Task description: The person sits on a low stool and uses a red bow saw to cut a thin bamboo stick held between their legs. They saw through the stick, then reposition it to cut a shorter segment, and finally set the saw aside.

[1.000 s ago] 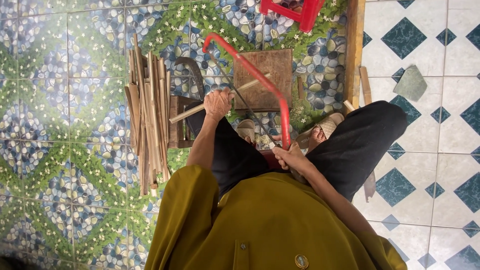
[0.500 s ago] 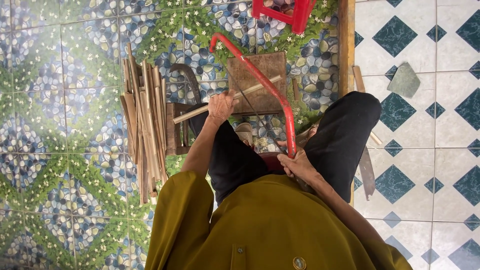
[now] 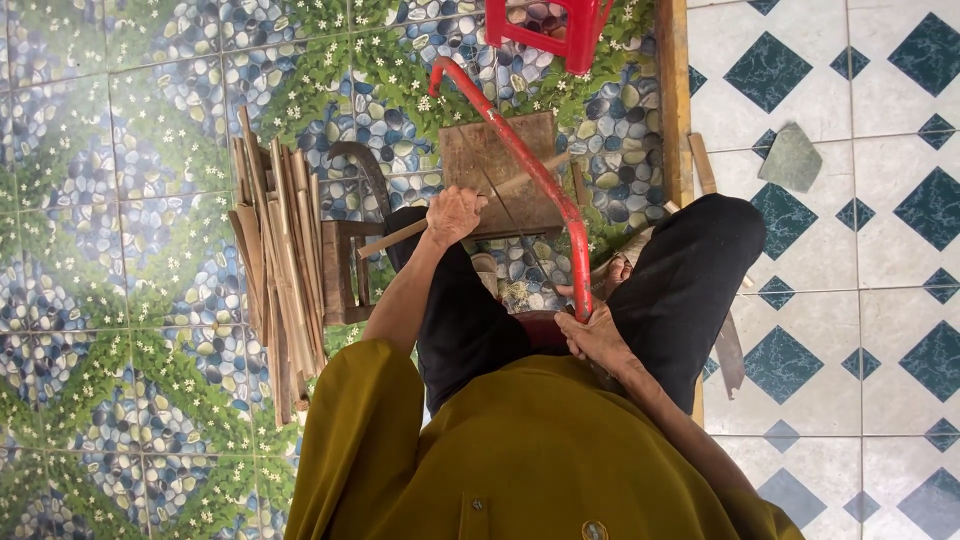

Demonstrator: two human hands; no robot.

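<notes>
My right hand (image 3: 595,335) grips the near end of a red-framed bow saw (image 3: 520,165) that arches away from me over a flat wooden block (image 3: 478,160). My left hand (image 3: 453,213) holds a thin bamboo stick (image 3: 395,240) lying across the near edge of that block. The saw blade crosses the stick close to my left hand. I sit low, wearing an olive shirt and black trousers, with a knee on each side of the block.
A bundle of split bamboo strips (image 3: 275,265) lies on the patterned floor tiles to the left, beside a small wooden stool (image 3: 340,270). A red plastic stool (image 3: 545,28) stands at the top. A wooden beam (image 3: 675,100) borders the white and blue tiles, where a grey stone (image 3: 792,158) lies.
The red saw has slid forward, away from me, and my right hand went with it. My left hand keeps the stick on the block.
</notes>
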